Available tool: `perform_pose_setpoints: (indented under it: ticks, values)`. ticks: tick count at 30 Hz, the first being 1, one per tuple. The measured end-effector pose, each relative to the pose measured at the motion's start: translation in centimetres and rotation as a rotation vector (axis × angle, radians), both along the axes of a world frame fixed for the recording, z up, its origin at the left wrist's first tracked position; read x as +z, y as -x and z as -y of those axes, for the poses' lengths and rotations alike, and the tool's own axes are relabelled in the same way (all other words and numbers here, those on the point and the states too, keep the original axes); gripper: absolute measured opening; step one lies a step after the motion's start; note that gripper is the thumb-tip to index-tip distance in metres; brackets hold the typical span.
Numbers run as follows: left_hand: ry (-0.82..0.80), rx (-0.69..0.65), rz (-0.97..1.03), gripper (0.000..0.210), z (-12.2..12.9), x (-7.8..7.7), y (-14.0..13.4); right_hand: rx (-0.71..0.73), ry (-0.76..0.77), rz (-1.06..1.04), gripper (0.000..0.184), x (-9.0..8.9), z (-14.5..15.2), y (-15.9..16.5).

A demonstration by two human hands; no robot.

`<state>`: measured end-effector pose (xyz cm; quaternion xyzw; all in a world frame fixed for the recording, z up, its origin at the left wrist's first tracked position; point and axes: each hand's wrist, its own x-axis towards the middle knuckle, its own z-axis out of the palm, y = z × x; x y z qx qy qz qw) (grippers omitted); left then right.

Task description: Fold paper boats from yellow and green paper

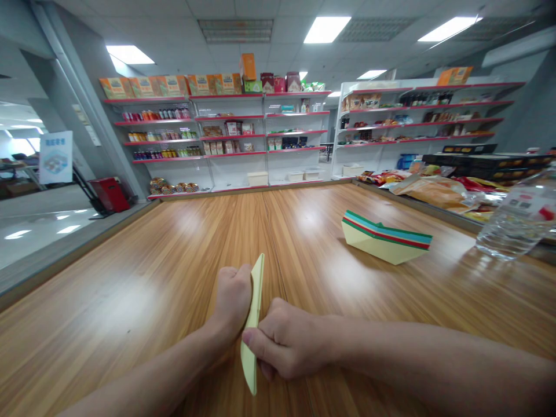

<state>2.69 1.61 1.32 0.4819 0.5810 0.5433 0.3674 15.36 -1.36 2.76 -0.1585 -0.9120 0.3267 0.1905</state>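
From the head view, a clear bottle, contents hard to tell, stands at the table's right. Your left hand and right hand are clamped on folded paper, upright between them.

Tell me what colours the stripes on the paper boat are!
Mainly green, light blue and red stripes; see the head view.

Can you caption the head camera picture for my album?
Left hand and right hand hold folded yellow paper; a striped paper boat sits beyond.
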Motion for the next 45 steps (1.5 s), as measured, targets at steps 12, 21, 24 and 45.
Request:
perform_pose_setpoints:
  ticks: [12,21,24,45]
  values:
    - [-0.102,0.389,-0.095,0.032,-2.1,0.1,2.2,-0.317,0.295,0.124,0.046,-0.8,-0.4,0.5]
    - [-0.173,0.472,-0.041,0.031,-3.3,-0.8,3.0,-0.536,0.333,0.036,0.044,-1.3,-0.9,0.6]
    - [-0.176,0.472,-0.037,0.030,-3.5,-1.0,3.3,-0.503,0.249,0.022,0.040,-1.2,-0.8,0.6]
    - [-0.065,0.030,-0.115,0.039,0.4,0.5,0.3,-0.151,-0.144,0.101,0.043,-1.3,-0.9,-0.5]
